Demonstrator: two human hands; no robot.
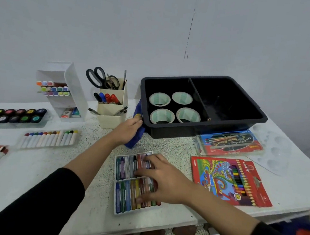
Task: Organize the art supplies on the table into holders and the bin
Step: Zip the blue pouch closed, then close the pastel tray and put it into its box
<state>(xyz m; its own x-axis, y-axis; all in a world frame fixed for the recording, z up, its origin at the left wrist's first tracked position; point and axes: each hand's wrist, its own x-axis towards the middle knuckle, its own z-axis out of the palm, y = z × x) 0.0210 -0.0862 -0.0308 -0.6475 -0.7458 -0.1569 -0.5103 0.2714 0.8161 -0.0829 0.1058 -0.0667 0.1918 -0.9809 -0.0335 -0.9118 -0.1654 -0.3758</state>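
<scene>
A white tray holds two rows of many-coloured crayons. The right hand rests on them, fingers spread, grasping nothing; the left hand clutches a blue cloth beside the bin.

A home or classroom craft corner: a white tabletop against a bare wall, carrying crayon trays, paint pots, scissors and a divided bin.

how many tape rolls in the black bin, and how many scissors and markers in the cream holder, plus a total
tape rolls, in the left half of the bin: 4
scissors, in the holder: 2
markers, in the holder: 4
total: 10
</scene>
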